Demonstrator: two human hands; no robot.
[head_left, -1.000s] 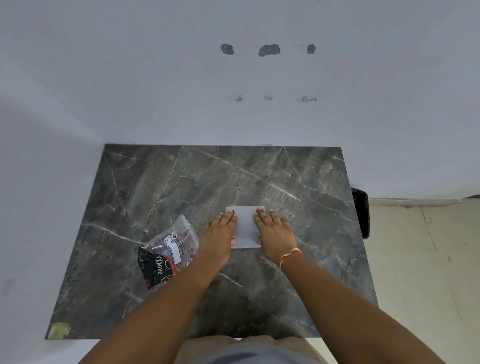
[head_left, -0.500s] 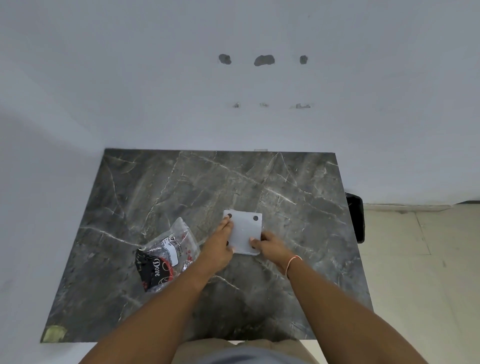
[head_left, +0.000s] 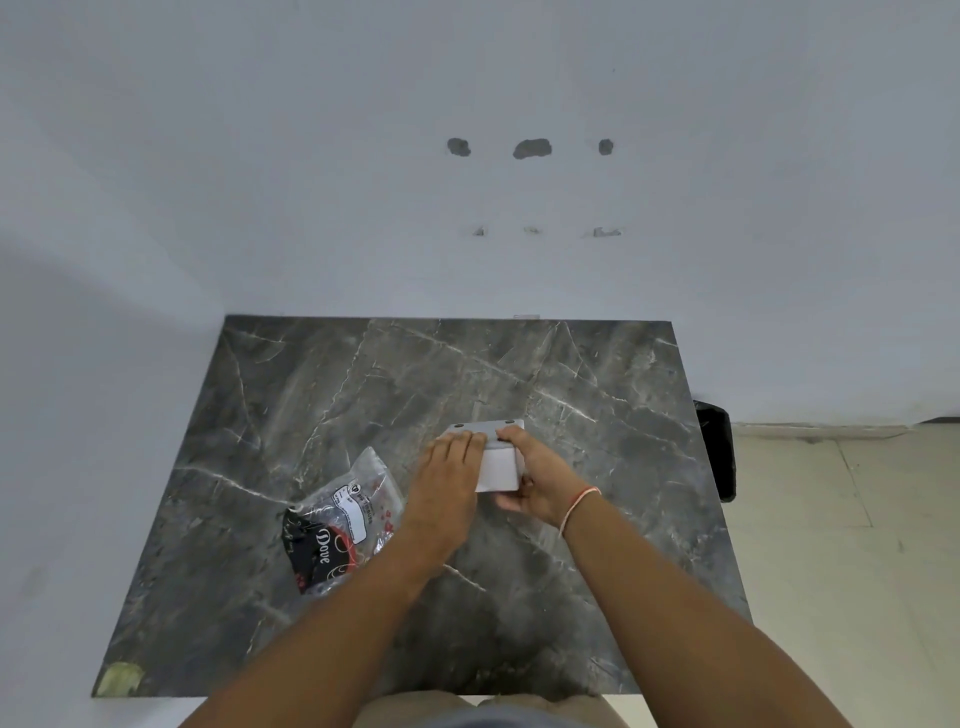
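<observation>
- The right hand's fingers (head_left: 511, 434) curl over the far right part of the white square plate (head_left: 498, 467). The thumb sits at its near right corner, so this hand grips the plate.
- The left hand's fingers (head_left: 465, 441) lie straight and close together, pressed flat on the plate's left part.
- The right hand (head_left: 540, 478) and left hand (head_left: 449, 478) sit side by side, with a strip of the plate showing between them.
- The plate has 2 dark holes (head_left: 459, 426) near its far edge. It lies at the middle of the dark grey marble table (head_left: 597, 405). Whether its near edge is raised cannot be told.
- A red and white thread bracelet (head_left: 579, 504) circles the right wrist.
- A clear plastic bag (head_left: 343, 525) printed "Dove" lies on the table just left of the left wrist.
- A yellowish patch (head_left: 122, 678) marks the table's near left corner.
- A black object (head_left: 714, 447) stands against the table's right edge, over the beige tiled floor (head_left: 831, 519).
- The white wall (head_left: 260, 156) behind the table carries 3 grey patches (head_left: 532, 149).
</observation>
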